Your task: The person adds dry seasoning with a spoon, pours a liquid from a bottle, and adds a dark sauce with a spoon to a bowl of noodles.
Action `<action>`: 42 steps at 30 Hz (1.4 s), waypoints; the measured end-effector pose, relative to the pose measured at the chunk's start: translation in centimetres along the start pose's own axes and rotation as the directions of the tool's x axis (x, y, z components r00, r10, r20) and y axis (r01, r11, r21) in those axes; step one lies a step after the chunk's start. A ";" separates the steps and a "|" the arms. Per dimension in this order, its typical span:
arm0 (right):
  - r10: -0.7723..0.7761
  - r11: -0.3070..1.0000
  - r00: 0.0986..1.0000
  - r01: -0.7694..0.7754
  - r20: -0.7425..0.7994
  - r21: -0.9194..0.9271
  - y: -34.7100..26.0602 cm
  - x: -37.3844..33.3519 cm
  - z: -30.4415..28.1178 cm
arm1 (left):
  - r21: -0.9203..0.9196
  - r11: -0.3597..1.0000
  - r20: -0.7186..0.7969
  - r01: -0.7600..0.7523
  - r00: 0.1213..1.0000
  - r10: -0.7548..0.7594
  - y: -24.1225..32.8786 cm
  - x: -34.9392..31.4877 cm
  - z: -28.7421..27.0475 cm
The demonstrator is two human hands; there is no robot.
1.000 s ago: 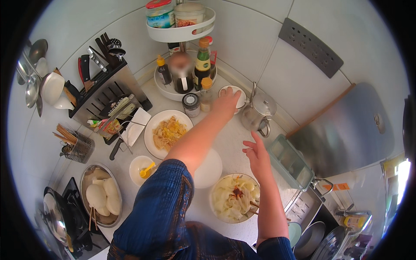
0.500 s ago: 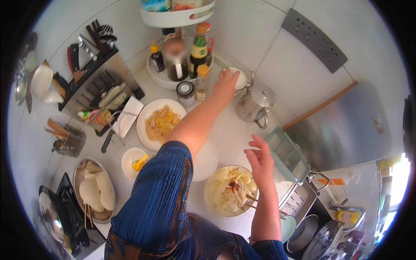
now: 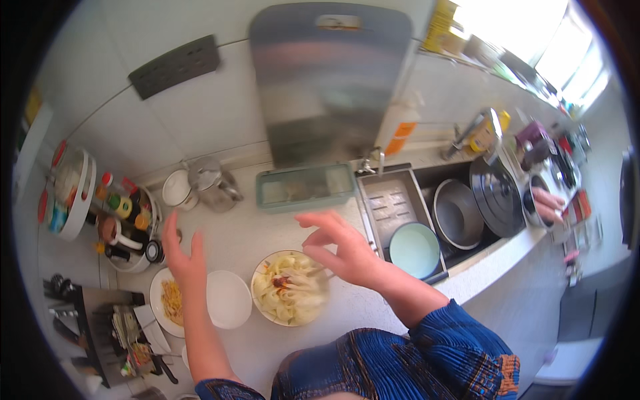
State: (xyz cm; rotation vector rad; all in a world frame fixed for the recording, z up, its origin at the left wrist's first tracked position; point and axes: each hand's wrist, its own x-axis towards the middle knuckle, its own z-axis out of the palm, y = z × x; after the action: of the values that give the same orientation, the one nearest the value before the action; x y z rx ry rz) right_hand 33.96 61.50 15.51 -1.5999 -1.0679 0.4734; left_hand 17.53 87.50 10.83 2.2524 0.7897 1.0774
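My left hand is raised over the counter with thumb and fingers apart, holding nothing. It hovers beside a plate of yellowish shredded food and a bare white plate. Behind it, a small white lidded pot stands next to a metal jug. Over the right edge of a bowl is my right hand, its fingers stretched and spread with nothing seen in them. Pale sliced vegetables fill that bowl, topped by a dark red dab of seasoning.
A green-lidded box lies before an upright metallic board. At right, the sink holds a light green bowl, a grey pot and a glass lid. Sauce bottles and a knife rack stand at left.
The view has swung right toward the sink. My left hand has come away from the small white pot and is now open. My right hand stays open near the vegetable bowl.
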 end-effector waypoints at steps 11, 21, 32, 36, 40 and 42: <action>-0.078 0.995 0.863 0.033 -0.500 -0.098 0.7 -8.1 -9.2 | -0.010 0.984 0.115 -0.178 0.977 0.178 12.0 -5.9 -1.3; -0.103 0.990 0.808 0.028 -0.581 -0.136 2.7 -11.6 -13.0 | -0.053 0.973 0.142 -0.224 0.963 0.230 15.6 -9.6 -0.8; 0.103 0.993 0.714 -0.119 -0.692 0.024 5.0 -16.1 -14.4 | -0.242 0.970 -0.223 0.024 0.972 -0.080 13.7 -10.9 -4.7; 0.146 0.985 0.763 -0.172 -0.629 0.020 5.4 -15.8 -13.4 | -0.227 0.970 -0.264 0.087 0.953 -0.147 12.7 -12.3 -6.9; 0.154 0.984 0.800 -0.175 -0.580 0.020 5.5 -15.7 -12.3 | -0.253 0.952 -0.258 0.170 0.937 -0.235 11.2 -14.4 -8.2; 0.154 0.987 0.787 -0.150 -0.598 0.057 5.3 -15.4 -11.4 | -0.311 0.925 -0.262 0.218 0.916 -0.304 10.6 -15.0 -8.8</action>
State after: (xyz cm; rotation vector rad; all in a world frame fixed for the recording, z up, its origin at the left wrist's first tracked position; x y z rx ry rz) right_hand 36.83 42.40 10.85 -1.6745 -0.4493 0.0469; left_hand 5.57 71.51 15.01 1.7112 0.9700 1.3290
